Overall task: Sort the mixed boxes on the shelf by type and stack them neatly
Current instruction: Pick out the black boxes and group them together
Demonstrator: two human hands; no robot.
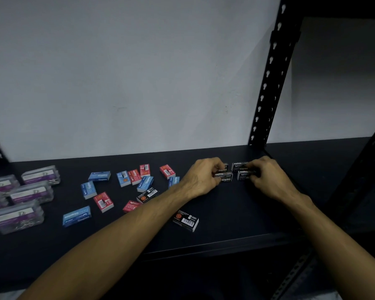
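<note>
At shelf's right end | left hand (200,177) grips black staple boxes (224,176) | right hand (266,176) grips neighbouring pair (240,171)

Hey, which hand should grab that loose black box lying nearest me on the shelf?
Probably the left hand: the black box lies beside its forearm, while the right hand is farther off.

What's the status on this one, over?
Left hand and right hand each grip black staple boxes at right. Blue and red boxes still mixed. Nothing in the way.
</note>
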